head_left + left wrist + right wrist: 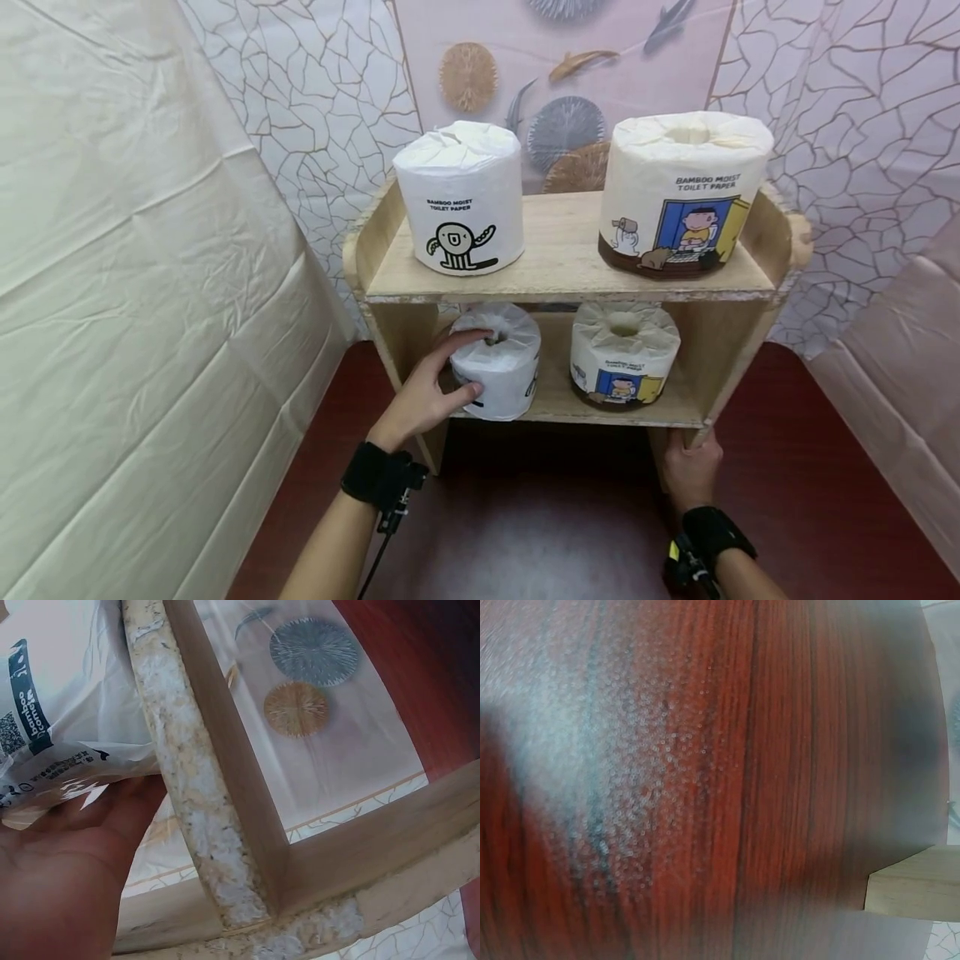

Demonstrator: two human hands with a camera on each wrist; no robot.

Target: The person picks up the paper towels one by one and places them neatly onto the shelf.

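Note:
On the left of the lower board, my left hand grips a white wrapped toilet paper roll, thumb on its front and fingers over its top near the core hole. The left wrist view shows that hand against the printed wrapper of the roll, next to the shelf board's rough edge. My right hand holds the right leg of the wooden shelf, just under the lower board. The right wrist view shows no hand, only a piece of the wood and tabletop.
A larger white roll and a cream roll with a cartoon print stand on the top board. A smaller cream roll sits at the lower right. The shelf stands on a dark red table, with a cream curtain to the left.

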